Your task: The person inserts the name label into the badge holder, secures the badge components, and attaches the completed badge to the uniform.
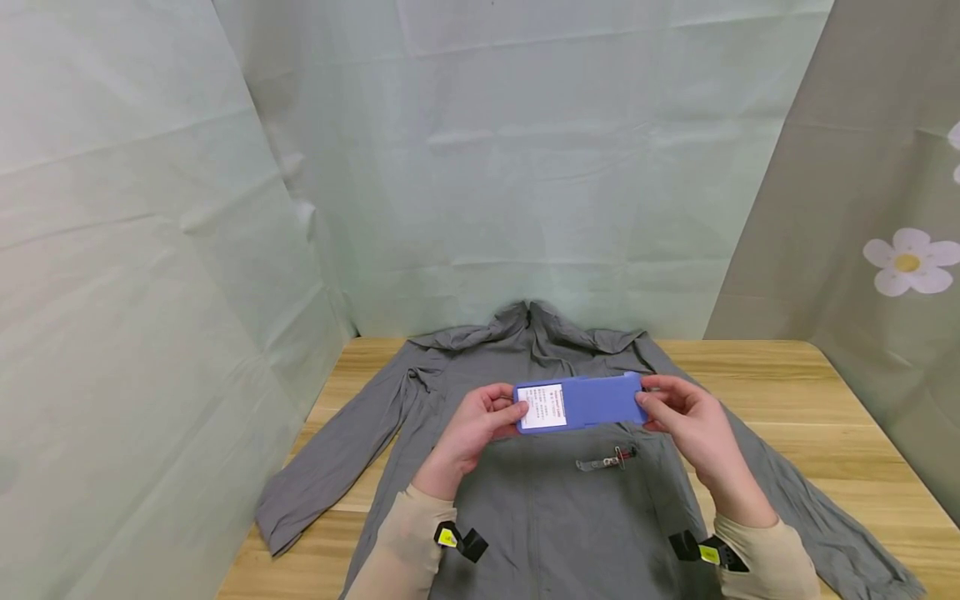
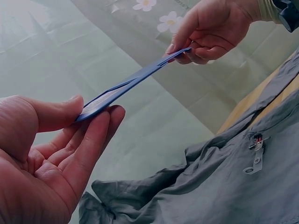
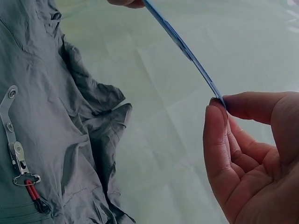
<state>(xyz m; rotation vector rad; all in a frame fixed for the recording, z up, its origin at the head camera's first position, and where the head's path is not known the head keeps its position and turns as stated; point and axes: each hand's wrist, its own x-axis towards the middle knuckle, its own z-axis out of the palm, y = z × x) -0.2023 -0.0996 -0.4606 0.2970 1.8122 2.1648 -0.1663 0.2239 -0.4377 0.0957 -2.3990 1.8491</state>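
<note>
A flat blue card holder (image 1: 602, 401) with a printed white label at its left end is held lengthwise above a grey jacket (image 1: 495, 500). My left hand (image 1: 480, 421) pinches the label end, thumb on top and fingers beneath. The opposite end is pinched between the thumb and fingers of my right hand (image 1: 686, 412). Seen nearly edge-on in the left wrist view, the card holder (image 2: 126, 81) is thin and slopes between both hands. A badge clip (image 1: 606, 461) with a clear snap strap and a red part is on the jacket's chest, below the card holder.
The jacket lies spread face up on a wooden table (image 1: 757, 375), its collar towards the back and its sleeves (image 1: 337, 454) out to both sides. Pale cloth walls (image 1: 525, 167) stand behind and at the left; a grey-brown one with white flowers (image 1: 909, 262) is at the right.
</note>
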